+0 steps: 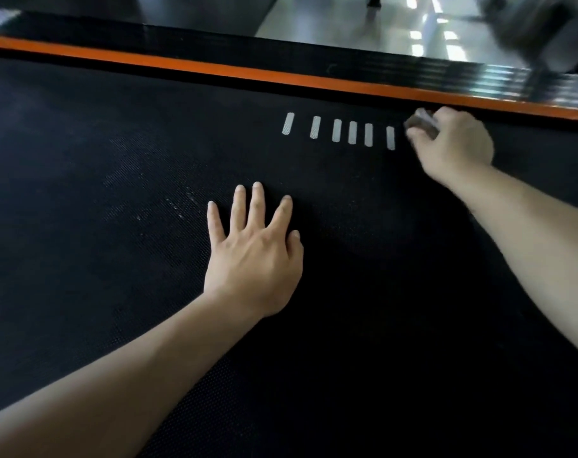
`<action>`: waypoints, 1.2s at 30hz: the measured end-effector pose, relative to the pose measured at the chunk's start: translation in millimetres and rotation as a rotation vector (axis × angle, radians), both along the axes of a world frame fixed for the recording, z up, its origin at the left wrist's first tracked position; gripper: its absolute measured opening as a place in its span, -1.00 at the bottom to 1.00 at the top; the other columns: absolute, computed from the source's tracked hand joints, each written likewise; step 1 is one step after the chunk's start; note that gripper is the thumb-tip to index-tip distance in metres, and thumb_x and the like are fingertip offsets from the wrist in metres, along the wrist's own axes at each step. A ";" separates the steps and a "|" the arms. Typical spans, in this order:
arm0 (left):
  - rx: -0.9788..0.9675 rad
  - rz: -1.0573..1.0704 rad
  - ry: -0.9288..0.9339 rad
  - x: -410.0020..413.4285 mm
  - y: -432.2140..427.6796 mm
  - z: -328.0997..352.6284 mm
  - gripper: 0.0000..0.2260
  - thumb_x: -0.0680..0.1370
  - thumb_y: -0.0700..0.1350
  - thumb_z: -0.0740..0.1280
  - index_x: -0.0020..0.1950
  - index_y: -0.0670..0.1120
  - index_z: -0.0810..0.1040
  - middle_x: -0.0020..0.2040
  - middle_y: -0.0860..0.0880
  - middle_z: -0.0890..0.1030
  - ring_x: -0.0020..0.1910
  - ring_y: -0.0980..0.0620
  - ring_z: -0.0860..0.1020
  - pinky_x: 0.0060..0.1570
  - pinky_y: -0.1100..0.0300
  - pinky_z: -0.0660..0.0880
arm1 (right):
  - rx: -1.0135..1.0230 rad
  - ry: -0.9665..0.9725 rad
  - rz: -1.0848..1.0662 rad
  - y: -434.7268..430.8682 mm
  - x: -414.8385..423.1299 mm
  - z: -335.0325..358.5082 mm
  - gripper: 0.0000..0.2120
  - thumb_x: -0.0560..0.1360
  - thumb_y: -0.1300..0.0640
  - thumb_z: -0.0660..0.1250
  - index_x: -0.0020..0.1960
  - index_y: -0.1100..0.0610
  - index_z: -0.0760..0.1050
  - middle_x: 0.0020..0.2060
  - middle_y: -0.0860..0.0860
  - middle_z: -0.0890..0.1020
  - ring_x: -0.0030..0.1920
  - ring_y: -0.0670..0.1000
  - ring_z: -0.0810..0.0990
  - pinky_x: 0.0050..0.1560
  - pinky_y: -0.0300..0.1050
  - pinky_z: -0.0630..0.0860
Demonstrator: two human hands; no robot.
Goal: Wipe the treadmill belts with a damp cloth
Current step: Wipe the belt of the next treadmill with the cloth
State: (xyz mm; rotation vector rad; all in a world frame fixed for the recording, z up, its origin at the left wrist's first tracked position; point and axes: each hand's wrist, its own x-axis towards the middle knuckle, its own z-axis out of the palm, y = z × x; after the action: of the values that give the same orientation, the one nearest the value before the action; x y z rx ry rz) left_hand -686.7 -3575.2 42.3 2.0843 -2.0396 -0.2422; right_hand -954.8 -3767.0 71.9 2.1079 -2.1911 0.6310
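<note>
**Cloth at the far belt edge, with the belt's length running left across the frame**

Your right hand, in the upper right of the frame, has its fingers curled around a small grey cloth. The cloth is blurred, so you cannot tell how it is folded. It presses on the treadmill belt just beside the orange side strip and just right of a row of short white marks.

Your left hand lies flat in the centre of the frame. Its fingers are spread and straight, its palm is down on the belt, and it holds nothing. It appears to serve as a brace.

The belt's long axis runs across the frame from left to right, parallel to the orange strip. Nearly all of the visible belt therefore lies to the left of the cloth and below it, toward you. A pale, dusty patch shows just left of the braced hand.

Only the right hand has the cloth, so the coming stroke probably runs leftward along the strip, over the white marks. The left hand lies well below that line.
</note>
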 end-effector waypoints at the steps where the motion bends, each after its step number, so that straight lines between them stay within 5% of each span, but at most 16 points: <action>1: 0.004 0.003 0.000 -0.1 -0.2 0.6 -0.48 0.69 0.15 -0.03 0.66 0.10 0.09 0.70 -0.12 -0.03 0.67 -0.14 -0.17 0.58 -0.27 -0.27 | 0.005 0.039 0.115 15.7 2.4 -3.2 -0.66 0.59 -0.19 0.29 -0.01 0.10 0.50 -0.10 0.07 0.56 -0.13 0.14 0.55 -0.21 -0.08 0.36; 5: 0.008 0.001 0.000 -1.0 0.3 0.8 -0.47 0.68 0.15 -0.02 0.66 0.09 0.10 0.70 -0.13 -0.02 0.67 -0.15 -0.16 0.58 -0.28 -0.27 | 0.049 0.142 0.384 52.2 -9.2 -5.3 -0.65 0.58 -0.18 0.31 -0.15 0.07 0.36 -0.18 0.05 0.50 -0.23 0.09 0.49 -0.29 -0.02 0.45; 10: 0.007 0.011 0.010 -1.4 0.5 1.2 -0.48 0.68 0.15 0.00 0.65 0.09 0.13 0.69 -0.13 0.01 0.67 -0.16 -0.14 0.57 -0.29 -0.26 | 0.012 0.087 0.010 39.6 -13.9 4.3 -0.65 0.59 -0.21 0.25 0.05 0.08 0.51 -0.03 0.14 0.58 -0.01 0.25 0.59 -0.13 0.01 0.45; 15: 0.020 -0.020 0.037 -6.5 1.3 6.9 -0.50 0.68 0.14 0.03 0.64 0.09 0.21 0.69 -0.12 0.07 0.67 -0.16 -0.09 0.59 -0.27 -0.22 | 0.066 0.032 0.470 128.4 5.7 -9.6 -0.71 0.57 -0.14 0.35 -0.16 0.01 0.36 -0.23 -0.01 0.45 -0.25 0.04 0.46 -0.25 -0.07 0.36; 21: 0.065 -0.079 0.053 -18.1 10.8 9.1 -0.50 0.69 0.14 0.05 0.65 0.13 0.17 0.70 -0.08 0.02 0.67 -0.12 -0.14 0.60 -0.21 -0.25 | 0.033 0.010 0.089 100.4 -14.4 -3.5 -0.69 0.58 -0.21 0.27 -0.07 0.04 0.45 -0.14 0.01 0.50 -0.10 0.12 0.56 -0.19 -0.03 0.41; 27: 0.054 -0.090 0.021 -18.6 14.1 3.3 -0.46 0.68 0.20 0.04 0.66 0.11 0.13 0.70 -0.10 -0.03 0.67 -0.13 -0.18 0.59 -0.22 -0.28 | 0.066 -0.014 0.521 197.9 2.0 -8.1 -0.63 0.52 -0.18 0.35 -0.22 0.01 0.26 -0.31 -0.08 0.39 -0.31 0.00 0.40 -0.26 -0.12 0.26; 33: 0.046 -0.087 0.002 -19.6 15.3 1.9 -0.45 0.68 0.20 0.04 0.66 0.09 0.15 0.70 -0.12 0.00 0.67 -0.15 -0.16 0.59 -0.24 -0.25 | -0.031 0.019 0.153 166.6 -19.4 -8.1 -0.69 0.56 -0.15 0.34 -0.16 -0.01 0.29 -0.25 -0.06 0.40 -0.22 0.07 0.46 -0.27 -0.11 0.22; 36: 0.040 -0.084 -0.001 -20.2 14.3 2.5 -0.45 0.68 0.20 0.04 0.66 0.08 0.15 0.70 -0.13 0.00 0.67 -0.15 -0.15 0.59 -0.25 -0.25 | -0.021 -0.036 0.431 230.9 6.8 -15.6 -0.68 0.53 -0.16 0.36 -0.19 -0.04 0.29 -0.25 -0.09 0.37 -0.25 0.02 0.40 -0.25 -0.08 0.32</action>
State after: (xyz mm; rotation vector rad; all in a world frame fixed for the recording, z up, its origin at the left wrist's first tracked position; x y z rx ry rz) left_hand -706.8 -3560.9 44.8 2.0243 -2.1431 -0.2984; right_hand -948.0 -3536.1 56.2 2.5959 -1.7380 0.7119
